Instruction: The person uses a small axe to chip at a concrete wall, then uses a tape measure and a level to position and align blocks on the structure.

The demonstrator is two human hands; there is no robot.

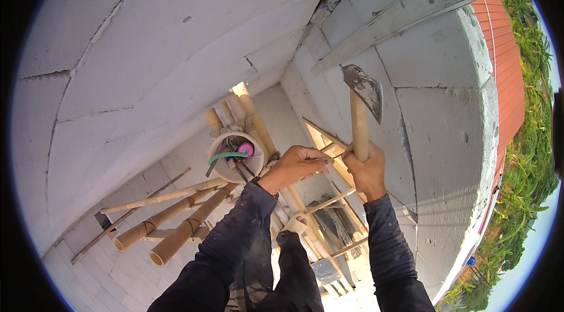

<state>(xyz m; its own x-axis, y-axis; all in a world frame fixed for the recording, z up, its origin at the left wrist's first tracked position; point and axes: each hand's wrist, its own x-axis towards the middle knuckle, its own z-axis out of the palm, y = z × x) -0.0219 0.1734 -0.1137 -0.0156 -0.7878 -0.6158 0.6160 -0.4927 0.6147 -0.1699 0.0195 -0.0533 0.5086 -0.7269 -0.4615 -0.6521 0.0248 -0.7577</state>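
Pale block walls [176, 36] meet on the far side; bamboo poles [192, 232] at left. Right hand [368, 172] grasps the wooden-handled hatchet [359, 118], its dark head [365, 90] scuffed, before the right wall [440, 136]. Left hand [294, 168] pinches a thin rod [337, 156] beside it.

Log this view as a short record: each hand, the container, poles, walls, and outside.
Left hand: pinching a thin, dark, rod-like piece, kind unclear
Right hand: gripping a hatchet-like tool, wooden handle, worn metal head up
Container: round white bucket holding a curved green tube and a round pink item
Poles: long tan bamboo poles, lower left
Walls: pale grey blocks
Outside: red ribbed sheeting, green foliage
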